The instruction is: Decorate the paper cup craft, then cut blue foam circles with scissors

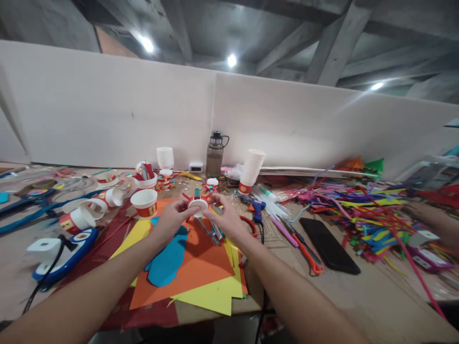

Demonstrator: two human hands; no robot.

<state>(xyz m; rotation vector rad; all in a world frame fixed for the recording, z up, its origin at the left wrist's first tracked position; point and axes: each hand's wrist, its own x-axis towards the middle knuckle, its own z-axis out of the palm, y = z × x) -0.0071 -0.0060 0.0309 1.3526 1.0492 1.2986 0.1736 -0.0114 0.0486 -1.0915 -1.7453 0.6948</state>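
I see left hand (172,217) and right hand (228,220) pinch a toy (200,204); seems light, bendy: hold nine and three o'clock edges.

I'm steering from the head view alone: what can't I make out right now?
All in the head view:
- Far side of the white-and-red piece: turned from the camera, with the left hand and right hand covering parts of its edges.
- Another person's arm: blurred and cut off by the right edge.
- Reading on the small white device by the bottle: too small.
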